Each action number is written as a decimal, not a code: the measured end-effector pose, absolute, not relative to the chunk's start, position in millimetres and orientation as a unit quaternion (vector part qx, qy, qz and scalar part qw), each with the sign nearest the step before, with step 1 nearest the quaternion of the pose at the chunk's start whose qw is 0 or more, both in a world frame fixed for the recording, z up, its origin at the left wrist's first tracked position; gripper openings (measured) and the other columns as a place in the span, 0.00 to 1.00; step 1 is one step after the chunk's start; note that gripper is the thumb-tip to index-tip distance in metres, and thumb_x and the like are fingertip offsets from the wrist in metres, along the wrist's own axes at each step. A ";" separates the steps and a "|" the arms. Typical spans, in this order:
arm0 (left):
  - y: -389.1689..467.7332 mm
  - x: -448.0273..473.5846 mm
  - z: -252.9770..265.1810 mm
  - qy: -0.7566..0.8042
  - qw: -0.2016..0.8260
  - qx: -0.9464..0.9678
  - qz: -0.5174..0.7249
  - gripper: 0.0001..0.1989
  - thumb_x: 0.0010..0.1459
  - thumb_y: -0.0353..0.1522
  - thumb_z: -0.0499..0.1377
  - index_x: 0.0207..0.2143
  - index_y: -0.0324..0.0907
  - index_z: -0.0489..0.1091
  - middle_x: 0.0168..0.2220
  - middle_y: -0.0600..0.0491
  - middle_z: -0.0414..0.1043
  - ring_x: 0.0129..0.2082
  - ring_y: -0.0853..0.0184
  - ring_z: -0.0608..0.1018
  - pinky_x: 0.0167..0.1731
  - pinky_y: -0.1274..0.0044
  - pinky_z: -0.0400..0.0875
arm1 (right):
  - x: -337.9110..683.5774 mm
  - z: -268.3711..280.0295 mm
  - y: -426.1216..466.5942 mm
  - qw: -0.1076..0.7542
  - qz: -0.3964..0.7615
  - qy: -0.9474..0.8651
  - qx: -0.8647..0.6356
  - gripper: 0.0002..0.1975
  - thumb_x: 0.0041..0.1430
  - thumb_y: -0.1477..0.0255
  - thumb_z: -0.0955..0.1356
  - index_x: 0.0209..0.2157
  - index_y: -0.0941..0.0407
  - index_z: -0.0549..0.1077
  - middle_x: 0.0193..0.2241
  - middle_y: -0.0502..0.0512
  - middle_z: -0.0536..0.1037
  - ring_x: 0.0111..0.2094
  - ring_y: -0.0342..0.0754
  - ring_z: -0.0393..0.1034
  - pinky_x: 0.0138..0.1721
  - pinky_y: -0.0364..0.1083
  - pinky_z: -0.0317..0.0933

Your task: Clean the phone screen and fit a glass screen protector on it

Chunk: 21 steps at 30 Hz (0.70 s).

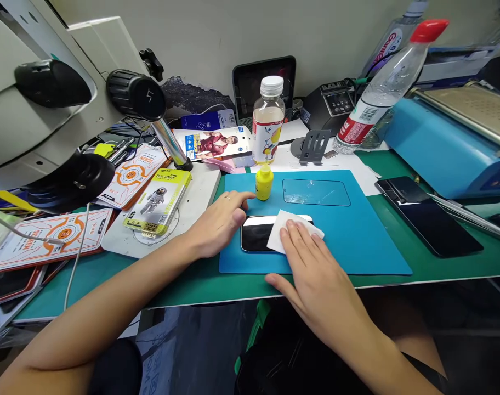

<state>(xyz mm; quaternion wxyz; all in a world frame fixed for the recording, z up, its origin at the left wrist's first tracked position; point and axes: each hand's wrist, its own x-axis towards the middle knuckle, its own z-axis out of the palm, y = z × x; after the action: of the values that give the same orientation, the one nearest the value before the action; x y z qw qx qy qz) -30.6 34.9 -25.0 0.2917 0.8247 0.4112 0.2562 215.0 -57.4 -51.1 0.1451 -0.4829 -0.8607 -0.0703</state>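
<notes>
A phone (256, 237) with a dark, glossy face lies flat on the blue mat (365, 247). Over its right part is a white wipe (278, 233). My right hand (316, 274) lies flat on this wipe, fingers stretched out and pressing it to the glass, thumb apart. At the phone's left end rests my left hand (219, 225), a ring on one finger, its fingers partly extended and holding nothing visible. Its fingertips come close to a small yellow bottle (264, 184) standing behind the phone. A clear screen protector with a dark border (316, 192) lies further back on the mat.
A microscope (69, 120) overhangs the left side, above boxed screens (61, 236) and a yellow battery pack (159, 200). Behind the mat stand a drink bottle (268, 126) and a red-capped bottle (381, 88). Rightward are a dark phone (431, 216) and a blue machine (443, 145).
</notes>
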 end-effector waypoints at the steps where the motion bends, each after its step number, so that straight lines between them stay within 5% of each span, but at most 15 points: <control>1: 35.0 -30.9 -25.5 0.409 0.293 0.825 0.257 0.48 0.65 0.63 0.28 0.63 0.40 0.65 0.47 0.44 0.72 0.48 0.54 0.72 0.54 0.60 0.66 | 205.7 -50.8 -52.6 0.143 -0.068 -0.858 -0.489 0.43 0.71 0.49 0.58 0.67 0.75 0.63 0.69 0.80 0.62 0.70 0.69 0.59 0.66 0.65 0.61; 8: 34.3 -30.3 -27.0 0.415 0.305 0.817 0.260 0.50 0.64 0.63 0.26 0.64 0.38 0.63 0.49 0.42 0.70 0.50 0.54 0.71 0.55 0.60 0.65 | 131.8 -43.7 -40.4 0.120 0.026 -0.876 -0.467 0.57 0.63 0.40 0.61 0.69 0.80 0.56 0.70 0.85 0.55 0.73 0.71 0.49 0.71 0.61 0.53; 14: 34.4 -30.7 -27.4 0.415 0.296 0.822 0.254 0.50 0.64 0.63 0.26 0.63 0.39 0.64 0.47 0.43 0.71 0.48 0.54 0.71 0.54 0.61 0.65 | 182.4 -46.9 -67.5 0.123 0.007 -0.898 -0.423 0.49 0.67 0.43 0.59 0.68 0.73 0.62 0.70 0.77 0.59 0.72 0.66 0.55 0.68 0.60 0.59; 17: 34.8 -30.7 -26.1 0.417 0.298 0.822 0.250 0.50 0.64 0.63 0.27 0.63 0.39 0.64 0.47 0.43 0.71 0.49 0.54 0.71 0.54 0.61 0.65 | 224.4 -48.1 -69.6 0.117 -0.052 -0.880 -0.458 0.45 0.70 0.46 0.57 0.68 0.74 0.62 0.69 0.79 0.61 0.69 0.68 0.61 0.64 0.64 0.64; 21: 35.0 -30.0 -23.9 0.412 0.298 0.823 0.253 0.49 0.65 0.63 0.28 0.63 0.38 0.65 0.47 0.43 0.71 0.48 0.54 0.71 0.54 0.61 0.65 | 232.2 -51.7 -62.9 0.129 -0.075 -0.848 -0.509 0.47 0.71 0.46 0.54 0.66 0.78 0.62 0.68 0.85 0.61 0.70 0.72 0.58 0.66 0.68 0.58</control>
<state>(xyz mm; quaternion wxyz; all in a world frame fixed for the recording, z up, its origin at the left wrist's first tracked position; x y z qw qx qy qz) -30.0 35.0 -23.9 0.2976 0.8231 0.4120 0.2533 232.2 -62.9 -51.7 0.1292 -0.5093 -0.8475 -0.0752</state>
